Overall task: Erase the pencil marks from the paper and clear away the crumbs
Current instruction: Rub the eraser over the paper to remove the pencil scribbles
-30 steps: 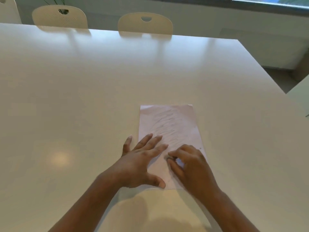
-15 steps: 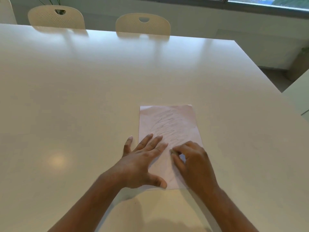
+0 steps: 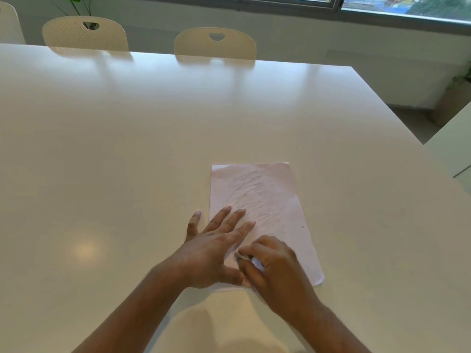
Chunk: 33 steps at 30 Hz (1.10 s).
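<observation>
Paper lies pinned under your spread left hand against sliding; your right hand pinches what looks like an eraser.

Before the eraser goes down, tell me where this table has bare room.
Bare table lies left of the paper and left hand, and between the paper's far edge and the chairs. Another strip runs right of the paper to the table's edge. Crowded: the paper's near end, where the left hand presses and the right hand pinches the eraser.
</observation>
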Available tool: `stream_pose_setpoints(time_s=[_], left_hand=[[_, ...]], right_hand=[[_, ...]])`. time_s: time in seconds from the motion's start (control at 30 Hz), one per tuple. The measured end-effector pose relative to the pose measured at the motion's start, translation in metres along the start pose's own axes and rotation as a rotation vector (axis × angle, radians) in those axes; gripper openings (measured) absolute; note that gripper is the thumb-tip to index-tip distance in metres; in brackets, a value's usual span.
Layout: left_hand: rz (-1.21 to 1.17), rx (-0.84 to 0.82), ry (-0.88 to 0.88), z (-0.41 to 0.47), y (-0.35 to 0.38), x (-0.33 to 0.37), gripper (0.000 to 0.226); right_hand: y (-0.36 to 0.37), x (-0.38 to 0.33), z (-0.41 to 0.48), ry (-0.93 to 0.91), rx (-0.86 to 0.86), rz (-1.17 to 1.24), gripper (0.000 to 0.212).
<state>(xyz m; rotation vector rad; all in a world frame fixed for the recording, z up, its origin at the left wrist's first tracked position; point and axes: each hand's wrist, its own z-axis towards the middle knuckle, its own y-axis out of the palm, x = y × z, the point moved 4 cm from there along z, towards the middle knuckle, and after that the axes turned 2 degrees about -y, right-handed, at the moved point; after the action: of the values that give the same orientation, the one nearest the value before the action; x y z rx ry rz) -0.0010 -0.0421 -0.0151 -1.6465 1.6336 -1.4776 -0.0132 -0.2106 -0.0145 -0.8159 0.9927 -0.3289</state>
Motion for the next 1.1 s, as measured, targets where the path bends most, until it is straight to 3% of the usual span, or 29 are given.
stream_pose_setpoints(time_s=[0.07, 0.2, 0.4, 0.6, 0.77, 0.97, 1.1], left_hand=[[0.001, 0.000, 0.003, 0.000, 0.000, -0.001, 0.113], [0.016, -0.003, 0.009, 0.001, 0.002, -0.002, 0.111], [0.040, -0.007, 0.015, 0.001, 0.002, -0.002, 0.108], [0.047, -0.025, 0.005, 0.001, 0.002, -0.001, 0.104], [0.066, -0.017, 0.017, 0.002, 0.003, -0.002, 0.100], [0.065, -0.006, 0.020, 0.001, 0.004, -0.002, 0.100], [0.059, -0.007, 0.026, 0.000, 0.004, -0.002, 0.099]], right_hand=[[-0.005, 0.006, 0.001, -0.012, 0.016, -0.037, 0.008], [-0.029, 0.034, 0.012, 0.115, 0.215, -0.123, 0.005], [-0.004, -0.002, -0.012, 0.025, 0.009, -0.004, 0.006], [-0.038, 0.034, -0.004, 0.183, 0.265, -0.113, 0.011], [-0.010, 0.001, -0.023, 0.042, 0.051, -0.001, 0.006], [-0.031, 0.027, -0.012, 0.145, 0.256, -0.176, 0.007], [-0.006, -0.002, -0.027, 0.047, 0.127, -0.189, 0.005]])
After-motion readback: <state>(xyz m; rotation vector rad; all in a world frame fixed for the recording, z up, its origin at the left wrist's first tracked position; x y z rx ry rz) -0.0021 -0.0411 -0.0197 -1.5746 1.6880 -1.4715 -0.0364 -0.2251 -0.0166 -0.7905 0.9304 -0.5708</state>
